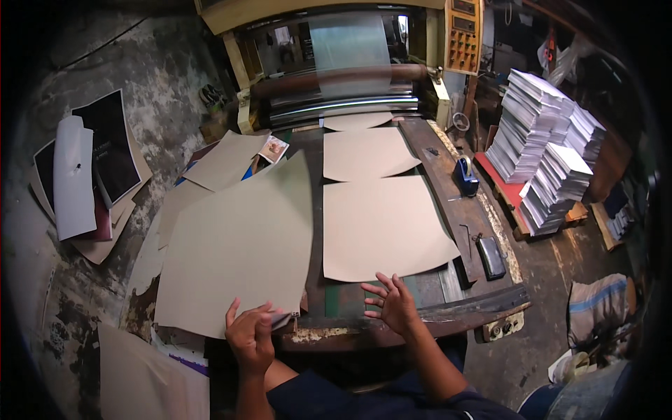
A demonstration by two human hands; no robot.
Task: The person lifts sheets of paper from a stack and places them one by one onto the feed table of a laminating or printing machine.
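Right fingers (376,290) spread empty while the left fingers' (232,313) grip is unclear, so the broad cardboard sheet (238,245) ahead of the left could crease if pinched unevenly.

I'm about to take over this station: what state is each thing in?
Bare left hand, fingers partly bent, grip unclear.
Bare right hand, open, fingers spread.
Large matte beige rectangular sheet, lying at the left, slightly bowed.
Three pale beige rectangular sheets, in a row, right corners curled.
Wide translucent plastic film, unrolled, hanging down.
Blue plastic tape dispenser, standing upright.
Rectangular white paper stacks, piled high, slightly uneven.
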